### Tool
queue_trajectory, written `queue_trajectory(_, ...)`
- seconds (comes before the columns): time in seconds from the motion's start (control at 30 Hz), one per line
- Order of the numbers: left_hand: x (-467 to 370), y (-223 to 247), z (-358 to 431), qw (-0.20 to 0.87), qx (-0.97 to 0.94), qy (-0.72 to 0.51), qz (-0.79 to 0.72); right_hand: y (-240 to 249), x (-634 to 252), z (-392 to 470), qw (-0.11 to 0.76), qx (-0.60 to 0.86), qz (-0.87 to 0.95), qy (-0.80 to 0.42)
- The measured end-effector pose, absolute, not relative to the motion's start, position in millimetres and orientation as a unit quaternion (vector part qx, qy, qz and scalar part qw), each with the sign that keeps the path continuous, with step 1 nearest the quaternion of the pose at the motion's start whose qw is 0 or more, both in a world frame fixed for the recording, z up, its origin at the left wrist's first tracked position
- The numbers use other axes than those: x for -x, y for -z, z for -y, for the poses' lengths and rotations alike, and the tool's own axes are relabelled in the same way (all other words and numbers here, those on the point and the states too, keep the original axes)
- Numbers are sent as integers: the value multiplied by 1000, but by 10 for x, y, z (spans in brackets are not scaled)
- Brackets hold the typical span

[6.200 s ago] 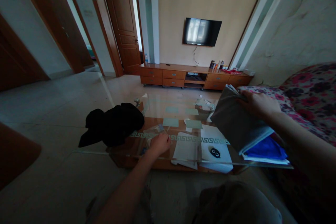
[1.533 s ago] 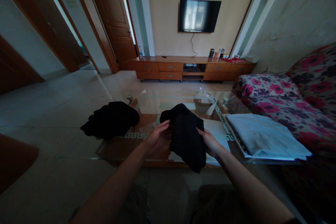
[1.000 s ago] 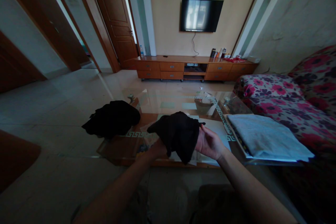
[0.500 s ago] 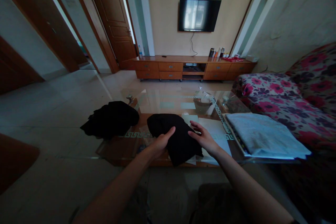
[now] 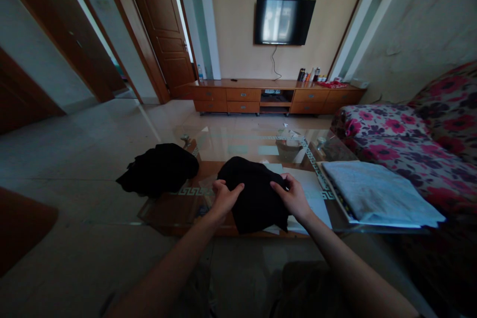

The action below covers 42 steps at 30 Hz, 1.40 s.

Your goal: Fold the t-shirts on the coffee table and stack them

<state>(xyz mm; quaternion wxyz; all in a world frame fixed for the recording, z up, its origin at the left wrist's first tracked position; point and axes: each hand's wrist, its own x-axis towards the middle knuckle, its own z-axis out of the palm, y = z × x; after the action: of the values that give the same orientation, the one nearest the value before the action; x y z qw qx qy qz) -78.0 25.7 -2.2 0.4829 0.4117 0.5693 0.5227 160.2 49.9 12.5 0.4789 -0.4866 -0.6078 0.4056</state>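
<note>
A black cloth [image 5: 257,198], perhaps a garment, is stretched between my two hands above the near side of the glass table [image 5: 167,213]. My left hand [image 5: 225,196] grips its left edge, thumb on top and fingers curled beneath. On the opposite edge, my right hand [image 5: 294,196] pinches the fabric between thumb and fingers. The cloth's exact kind cannot be made out in the dark. To the left, a crumpled heap of black cloth [image 5: 160,169] lies on the table, apart from my hands.
A light blue folded cloth or bag [image 5: 376,191] lies at the table's right end, over white sheets. Beyond it stands a sofa [image 5: 395,144] with a floral cover. A low wooden cabinet [image 5: 242,94] runs along the far wall under a television [image 5: 285,22].
My right hand has closed from spread fingers onto the cloth's right edge. My left hand has shifted left to its left edge, and the cloth now spreads wider between them.
</note>
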Motion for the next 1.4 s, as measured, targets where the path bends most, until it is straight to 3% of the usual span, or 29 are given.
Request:
queue_trajectory(0.07,747,-70,-217,360,-484,-521,-604,-202,-1538,-428,510,475,563,-444)
queue_trajectory(0.1,726,-125,-184,350,-524,-507,-589,-243,-1507,-385,512,451,539,-493)
queue_trajectory(0.27,651,-335,-6,591,-612,-390,-351,-378,-1420,-175,370,251,433,-783)
queue_trajectory(0.37,652,-305,-10,609,-570,-421,-356,-392,-1426,-118,294,207,424,-831)
queue_trajectory(0.47,666,-213,-87,606,-506,-462,-404,-416,-1457,-140,274,197,441,-832)
queue_trajectory(0.6,674,-164,-154,670,-349,-520,-400,-423,-1570,-295,361,261,490,-750)
queue_trajectory(0.73,664,-216,-135,697,-221,-556,-394,-285,-1711,-480,457,391,595,-534)
queue_trajectory(1.0,600,-340,-18,799,-269,-422,-332,-81,-1581,-405,388,392,766,-330)
queue_trajectory(1.13,629,-343,31,734,-408,-392,-376,-56,-1481,-328,406,386,772,-301)
queue_trajectory(1.27,667,-320,64,592,-623,-325,-396,-45,-1456,-292,446,398,764,-241)
queue_trajectory(1.4,669,-337,111,526,-688,-295,-404,-132,-1470,-283,464,413,763,-178)
